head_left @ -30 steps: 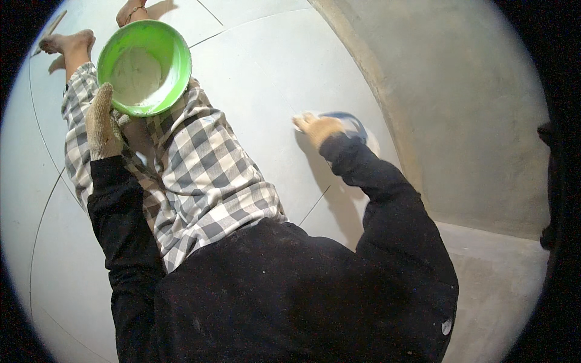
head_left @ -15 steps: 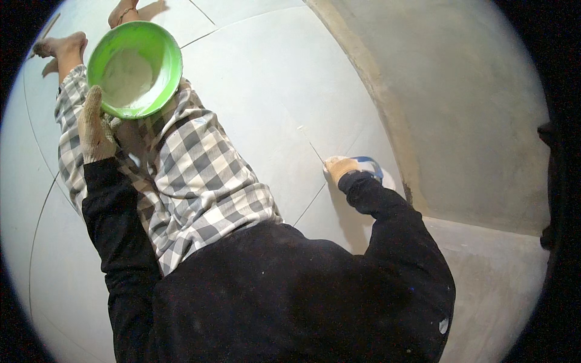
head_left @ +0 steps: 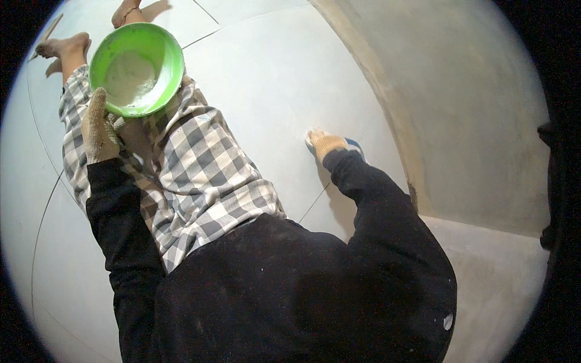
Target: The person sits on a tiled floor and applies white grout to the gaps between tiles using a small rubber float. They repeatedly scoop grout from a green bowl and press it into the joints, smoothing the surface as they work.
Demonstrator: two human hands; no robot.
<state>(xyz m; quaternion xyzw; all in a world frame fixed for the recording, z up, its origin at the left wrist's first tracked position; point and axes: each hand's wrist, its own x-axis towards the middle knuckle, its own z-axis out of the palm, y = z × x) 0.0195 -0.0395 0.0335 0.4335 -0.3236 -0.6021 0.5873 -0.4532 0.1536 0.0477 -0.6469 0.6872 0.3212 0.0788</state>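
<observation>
Bowl (head_left: 173, 68) is grasped by left hand (head_left: 100, 130). Blue item (head_left: 356, 147) is part-hidden by right hand (head_left: 327, 144); grip cannot be told.

Right hand (head_left: 328, 143), right of bowl (head_left: 167, 60) — blurred, covers most of blue thing (head_left: 354, 145). Foot (head_left: 126, 12) beyond bowl — cut off.

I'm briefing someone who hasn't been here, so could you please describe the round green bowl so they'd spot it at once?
Follow the grey-and-cream checked cloth trousers to the picture's upper left. There, at the left hand in its cream knitted glove, is the round bright-green bowl with whitish material inside. Nothing else around it is green.
</observation>
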